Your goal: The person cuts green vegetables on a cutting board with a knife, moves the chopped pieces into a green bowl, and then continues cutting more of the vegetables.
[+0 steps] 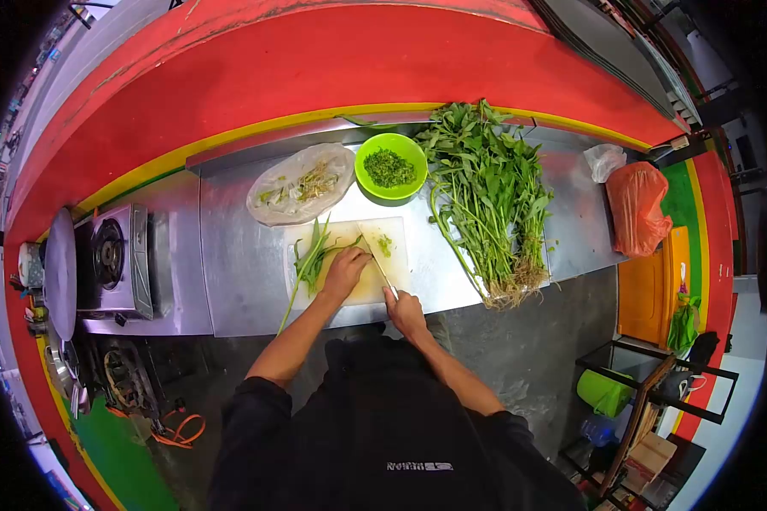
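My right hand (406, 310) is closed around the handle of a knife (381, 271), whose narrow blade points away from me over a white cutting board (366, 295). Just left of the blade, my left hand (346, 271) is closed over leafy green stalks (314, 255) and presses them to the board. One long stem trails past the board's left edge. Chopped green bits (385, 246) lie right of the blade. Behind the board stands a bright green bowl (366, 177) of chopped greens (389, 168). My fingers partly hide the held stalks.
A plastic bag (273, 209) with root trimmings sits behind the board. Right of it lies a big pile of rooted leafy greens (494, 196). A gas stove (115, 255) stands at left, an orange-red plastic bag (637, 209) at far right. The steel counter (239, 281) ends before my body.
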`<state>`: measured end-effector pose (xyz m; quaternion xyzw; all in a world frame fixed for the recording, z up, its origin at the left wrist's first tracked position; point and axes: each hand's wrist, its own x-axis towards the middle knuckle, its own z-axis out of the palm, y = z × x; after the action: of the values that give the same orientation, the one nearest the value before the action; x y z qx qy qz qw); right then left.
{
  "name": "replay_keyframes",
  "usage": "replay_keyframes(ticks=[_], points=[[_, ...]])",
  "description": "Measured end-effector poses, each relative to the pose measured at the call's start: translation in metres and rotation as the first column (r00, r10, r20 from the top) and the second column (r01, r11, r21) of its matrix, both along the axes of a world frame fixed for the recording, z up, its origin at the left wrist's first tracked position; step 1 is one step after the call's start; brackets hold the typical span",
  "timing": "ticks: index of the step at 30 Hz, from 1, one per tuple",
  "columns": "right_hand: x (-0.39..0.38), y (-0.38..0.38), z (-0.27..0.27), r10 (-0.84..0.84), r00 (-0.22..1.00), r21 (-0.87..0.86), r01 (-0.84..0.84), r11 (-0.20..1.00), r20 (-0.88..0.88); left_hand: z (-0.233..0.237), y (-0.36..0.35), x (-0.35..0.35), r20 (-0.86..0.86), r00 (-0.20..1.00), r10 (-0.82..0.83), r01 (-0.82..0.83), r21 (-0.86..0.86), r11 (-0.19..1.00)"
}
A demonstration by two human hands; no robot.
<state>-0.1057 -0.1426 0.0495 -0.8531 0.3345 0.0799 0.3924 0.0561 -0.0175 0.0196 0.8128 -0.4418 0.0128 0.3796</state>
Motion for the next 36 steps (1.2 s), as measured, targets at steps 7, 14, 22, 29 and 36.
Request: replay_keyframes(ticks=[7, 14, 22, 29, 36], points=[[-0.003, 0.002, 0.006, -0.022, 0.999, 0.063, 0.02, 0.998, 0.027, 0.001, -0.001, 0.001, -0.042, 0.999, 0.006, -0.007, -0.005, 1.0], [-0.001, 0.005, -0.002, -0.02, 0.999, -0.017, 0.02, 1.0, 0.025, -0.007, 0.0, 0.0, -0.014, 1.0, 0.007, -0.007, -0.015, 1.0], [-0.009, 0.007, -0.007, -0.03, 0.997, 0.052, 0.027, 0.998, 0.064, -0.002, 0.003, -0.004, -0.046, 0.999, 0.011, -0.013, -0.025, 1.0], [0.004, 0.005, -0.008, -0.007, 0.998, -0.028, 0.009, 1.0, 0.07, -0.005, 0.003, -0.001, -0.022, 1.0, -0.018, 0.018, -0.029, 0.999], [-0.004, 0.005, -0.012, 0.037, 0.993, 0.01, -0.038, 0.999, 0.113, -0.008, 0.003, -0.001, 0.019, 0.999, 0.028, -0.028, -0.019, 0.999]])
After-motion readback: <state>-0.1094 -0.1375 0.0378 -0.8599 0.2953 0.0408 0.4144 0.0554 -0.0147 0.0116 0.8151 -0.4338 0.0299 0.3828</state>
